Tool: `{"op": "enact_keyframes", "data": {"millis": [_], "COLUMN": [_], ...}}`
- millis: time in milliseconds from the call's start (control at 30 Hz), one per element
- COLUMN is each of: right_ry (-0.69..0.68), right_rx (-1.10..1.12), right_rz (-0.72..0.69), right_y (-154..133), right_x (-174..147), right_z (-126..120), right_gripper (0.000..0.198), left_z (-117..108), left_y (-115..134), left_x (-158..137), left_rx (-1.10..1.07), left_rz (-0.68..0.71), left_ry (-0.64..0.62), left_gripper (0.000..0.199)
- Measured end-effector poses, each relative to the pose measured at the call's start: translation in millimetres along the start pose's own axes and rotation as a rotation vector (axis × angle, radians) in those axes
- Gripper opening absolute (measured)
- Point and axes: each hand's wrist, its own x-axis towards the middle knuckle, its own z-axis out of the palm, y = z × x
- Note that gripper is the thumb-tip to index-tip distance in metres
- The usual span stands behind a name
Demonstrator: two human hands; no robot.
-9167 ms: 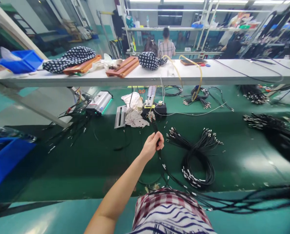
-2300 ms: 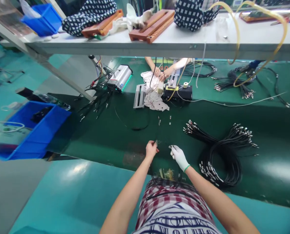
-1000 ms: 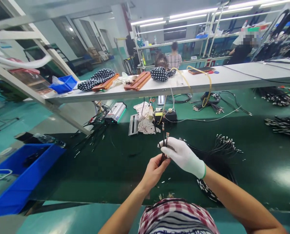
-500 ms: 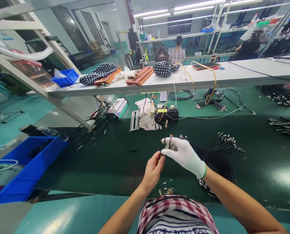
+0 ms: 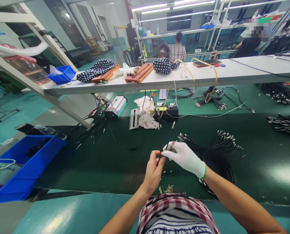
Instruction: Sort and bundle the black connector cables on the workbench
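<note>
My left hand (image 5: 154, 172), bare, is closed with thumb and fingers pinching a thin black cable (image 5: 159, 156). Right beside it, my right hand (image 5: 185, 157) wears a white glove with a green cuff, and its fingertips are closed on the black cable too. A small brownish end piece (image 5: 173, 144) shows at the gloved fingers. Above the hands a small white-and-orange connector (image 5: 173, 124) stands out; its join to the cable is too fine to make out. To the right lies a coiled bundle of black cables (image 5: 215, 156) with silvery ends.
A white shelf (image 5: 145, 84) crosses behind the green table, carrying patterned sleeves and orange racks. Beneath it are a black box (image 5: 169, 111), a stained cloth (image 5: 147, 120) and a silver lit device (image 5: 117, 106). A blue bin (image 5: 25, 169) stands at left. Other people sit beyond.
The connector above the hands has swung right and tilted. The end piece at my gloved fingers is lower and more covered. Both hands stay close together on the cable.
</note>
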Motion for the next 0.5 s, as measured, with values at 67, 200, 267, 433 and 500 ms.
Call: {"op": "enact_keyframes", "data": {"millis": [67, 200, 267, 433, 500], "right_ry": [-0.022, -0.07, -0.1, -0.079, 0.06], "right_rx": [0.013, 0.121, 0.122, -0.109, -0.028], "right_rz": [0.009, 0.012, 0.0, -0.055, -0.007], "right_y": [2, 7, 8, 14, 19], "right_x": [-1, -2, -1, -1, -1], "right_z": [-1, -1, -2, -16, -22], "right_gripper": [0.018, 0.011, 0.014, 0.016, 0.019], "left_z": [0, 1, 1, -4, -8], "left_y": [-2, -2, -2, -3, -2], "left_x": [0, 0, 0, -3, -5], "left_rx": [0.0, 0.011, 0.011, -0.005, -0.02], "left_rz": [0.008, 0.017, 0.016, 0.01, 0.004], "left_ry": [-0.005, 0.009, 0.006, 0.048, 0.064], "left_gripper": [0.037, 0.04, 0.041, 0.043, 0.045]}}
